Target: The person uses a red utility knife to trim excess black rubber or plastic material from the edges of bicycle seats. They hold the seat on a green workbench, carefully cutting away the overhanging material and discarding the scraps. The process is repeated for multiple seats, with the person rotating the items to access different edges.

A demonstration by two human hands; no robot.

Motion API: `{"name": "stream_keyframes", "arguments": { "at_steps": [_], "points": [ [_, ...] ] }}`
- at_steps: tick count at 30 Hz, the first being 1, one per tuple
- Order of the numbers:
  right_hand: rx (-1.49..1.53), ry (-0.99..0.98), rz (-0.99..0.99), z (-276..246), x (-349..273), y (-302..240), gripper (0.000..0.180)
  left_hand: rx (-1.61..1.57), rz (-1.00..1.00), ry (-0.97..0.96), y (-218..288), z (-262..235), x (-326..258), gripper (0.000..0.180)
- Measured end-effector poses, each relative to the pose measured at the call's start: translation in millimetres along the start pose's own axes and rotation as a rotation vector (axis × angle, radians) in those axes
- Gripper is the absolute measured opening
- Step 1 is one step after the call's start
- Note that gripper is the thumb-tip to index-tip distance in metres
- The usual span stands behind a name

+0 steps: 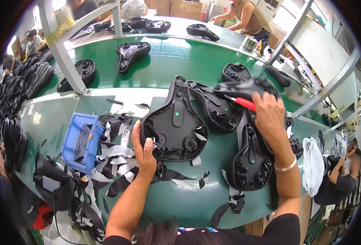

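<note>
A black bicycle saddle (173,126) lies underside up before me, its narrow nose pointing away, a green dot on its base. My left hand (144,149) grips its left edge, thumb on top and fingers along the side. In my right hand (269,115) is a red-handled knife (245,103), its thin tip pointing left above the saddles. The knuckles of that hand lie close to a smeared black saddle (252,86); contact cannot be told. Beneath it are more upturned saddles, one behind (220,108) and one nearer me (252,161).
A blue bin (81,143) stands at left among black and white fabric scraps (119,157). Beyond the table, a green conveyor belt (168,61) carries saddles. Stacked saddles (21,87) fill the far left. White metal posts (60,51) frame the bench. Other people (245,18) work around.
</note>
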State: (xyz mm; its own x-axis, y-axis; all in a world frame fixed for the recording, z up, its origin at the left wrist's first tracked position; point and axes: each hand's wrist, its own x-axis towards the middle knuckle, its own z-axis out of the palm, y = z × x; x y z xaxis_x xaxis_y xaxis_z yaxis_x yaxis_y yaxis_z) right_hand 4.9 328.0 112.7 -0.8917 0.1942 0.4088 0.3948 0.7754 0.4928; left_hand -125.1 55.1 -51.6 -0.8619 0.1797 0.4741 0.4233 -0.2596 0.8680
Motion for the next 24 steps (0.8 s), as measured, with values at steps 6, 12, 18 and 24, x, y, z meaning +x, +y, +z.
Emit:
{"name": "stream_keyframes", "arguments": {
  "at_steps": [6, 12, 18, 24],
  "points": [
    [0.558, 0.017, 0.230, -31, -78, -15, 0.020, -0.071, -0.219, -0.160, 51, 1, -19, 0.051],
    [1.682, -0.376, 0.728, -23, -146, -108, 0.044, -0.105, -0.547, -0.212, 76, -61, -73, 0.030],
    [1.679, -0.352, 0.400, -15, -178, -142, 0.033, -0.221, -0.933, -0.140, 85, -51, -53, 0.079],
    [1.302, 0.043, -0.201, -11, -189, -107, 0.054, -0.029, -0.851, -0.543, 111, -64, -17, 0.054]
  ]
}}
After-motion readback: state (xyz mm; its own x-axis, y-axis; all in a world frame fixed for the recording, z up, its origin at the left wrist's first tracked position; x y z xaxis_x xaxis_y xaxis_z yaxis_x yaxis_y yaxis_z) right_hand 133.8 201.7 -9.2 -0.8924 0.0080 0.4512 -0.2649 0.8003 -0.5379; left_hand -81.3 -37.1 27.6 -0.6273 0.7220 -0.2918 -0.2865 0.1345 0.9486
